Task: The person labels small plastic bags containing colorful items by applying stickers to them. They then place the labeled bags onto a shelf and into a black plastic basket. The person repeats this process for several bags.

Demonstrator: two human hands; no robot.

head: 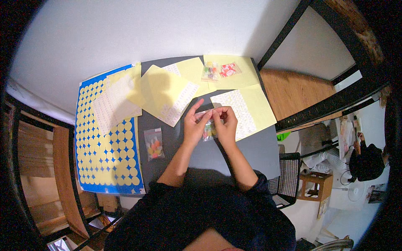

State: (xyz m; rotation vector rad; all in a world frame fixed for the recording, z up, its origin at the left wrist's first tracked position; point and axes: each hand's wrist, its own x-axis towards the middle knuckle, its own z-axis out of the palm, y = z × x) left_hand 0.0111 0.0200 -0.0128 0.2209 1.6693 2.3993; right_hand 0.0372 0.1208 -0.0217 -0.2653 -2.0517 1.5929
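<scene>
Over the middle of the dark grey table, my left hand (195, 125) and my right hand (226, 124) pinch the top edge of a small clear plastic bag (207, 133) with colourful pieces in it. My left index finger points away from the bag. To the left lies another clear bag (154, 144) with orange, yellow and red pieces. Sheets of printed labels on yellow backing (169, 84) lie beyond my hands, and one more label sheet (240, 113) is partly behind my right hand. At the far edge rest a bag of multicoloured pieces (210, 71) and a bag of red and white pieces (230, 69).
A blue sheet with rows of yellow round stickers (125, 163) covers the table's left side, with label sheets (114, 103) on top. A black plastic crate (289, 175) stands right of the table. Farther right, a person (366, 160) in dark clothing is at another table.
</scene>
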